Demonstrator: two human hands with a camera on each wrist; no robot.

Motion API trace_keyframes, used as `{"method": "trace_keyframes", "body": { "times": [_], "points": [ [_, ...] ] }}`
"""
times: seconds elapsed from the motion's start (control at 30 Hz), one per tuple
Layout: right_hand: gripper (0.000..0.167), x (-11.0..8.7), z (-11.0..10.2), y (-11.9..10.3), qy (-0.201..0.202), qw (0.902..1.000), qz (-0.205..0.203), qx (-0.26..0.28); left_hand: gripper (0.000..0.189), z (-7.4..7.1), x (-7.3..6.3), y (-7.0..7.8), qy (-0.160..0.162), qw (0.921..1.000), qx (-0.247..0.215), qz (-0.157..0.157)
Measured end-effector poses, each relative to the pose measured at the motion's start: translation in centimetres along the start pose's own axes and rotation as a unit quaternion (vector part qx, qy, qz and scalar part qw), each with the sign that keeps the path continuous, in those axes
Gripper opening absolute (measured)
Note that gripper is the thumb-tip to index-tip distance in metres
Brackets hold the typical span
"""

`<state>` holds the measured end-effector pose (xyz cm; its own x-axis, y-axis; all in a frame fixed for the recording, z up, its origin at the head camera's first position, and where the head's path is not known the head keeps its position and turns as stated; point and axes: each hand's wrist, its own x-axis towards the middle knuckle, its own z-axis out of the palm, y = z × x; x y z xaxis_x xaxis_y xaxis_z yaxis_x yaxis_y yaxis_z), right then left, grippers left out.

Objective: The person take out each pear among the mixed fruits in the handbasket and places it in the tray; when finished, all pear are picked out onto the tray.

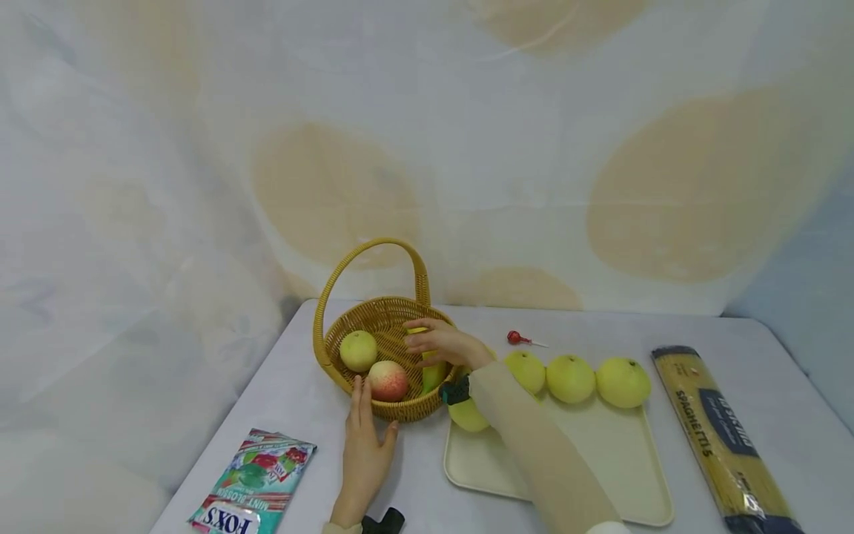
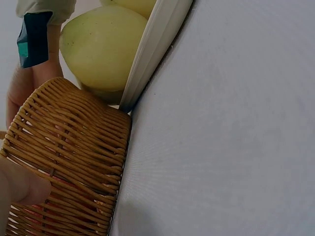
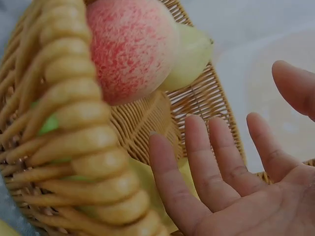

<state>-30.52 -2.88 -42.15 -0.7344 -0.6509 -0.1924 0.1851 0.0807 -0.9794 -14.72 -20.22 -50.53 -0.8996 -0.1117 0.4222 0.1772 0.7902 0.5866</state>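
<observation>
Woven round wicker basket with a tall arched handle stands on the grey table, near its far left part. Just right of the basket, touching its wall in the left wrist view, lies the cream rectangular plastic tray; it closes the way on that side. Well right of the basket, beyond the tray, lies the long yellow packet of spaghetti. In front and left of the basket, near the table's front edge, lies the green and white bag of mint sweets.

Three round yellow-green fruits sit in a row along the far edge of the tray, and one more sits at the tray corner beside the basket.

Inside the basket are a yellow-green fruit, a pink and red peach, and a yellow-green piece under the right hand. This hand is over the right side of the basket with fingers straight and spread, holding nothing. The left hand rests flat on the table with relaxed fingers, its fingertips at the front wall of the basket.

Behind the tray, right of the basket, lies a small red lollipop. Free table remains left of the basket.
</observation>
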Motion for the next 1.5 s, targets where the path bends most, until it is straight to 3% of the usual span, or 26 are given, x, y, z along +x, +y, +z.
{"method": "trace_keyframes", "body": {
  "times": [0.23, 0.47, 0.9, 1.23, 1.5],
  "points": [
    [0.055, 1.3, 0.4, -0.6, 0.009, 0.9999, 0.014, -0.005, 0.09, -0.3, 0.1, 0.0, 0.003, 1.0, 0.004, -0.002],
    [0.058, 2.1, 0.9, -0.4, 0.002, 0.9994, 0.001, -0.034, 0.091, -0.3, -0.2, 0.1, 0.008, 0.9999, 0.01, 0.001],
    [0.056, 2.3, 1.6, -1.3, -0.009, 0.9984, -0.009, -0.055, 0.093, -0.6, -0.7, 0.1, 0.012, 0.9999, 0.011, -0.002],
    [0.058, 2.6, 3.0, -1.4, -0.014, 0.9932, -0.018, -0.114, 0.093, -1.1, -1.1, 0.2, -0.001, 0.9997, 0.008, -0.023],
    [0.058, 2.8, 3.6, -1.0, -0.006, 0.9921, -0.035, -0.12, 0.092, -1.0, -1.4, 0.5, 0.001, 0.9998, 0.009, -0.018]
  ]
}}
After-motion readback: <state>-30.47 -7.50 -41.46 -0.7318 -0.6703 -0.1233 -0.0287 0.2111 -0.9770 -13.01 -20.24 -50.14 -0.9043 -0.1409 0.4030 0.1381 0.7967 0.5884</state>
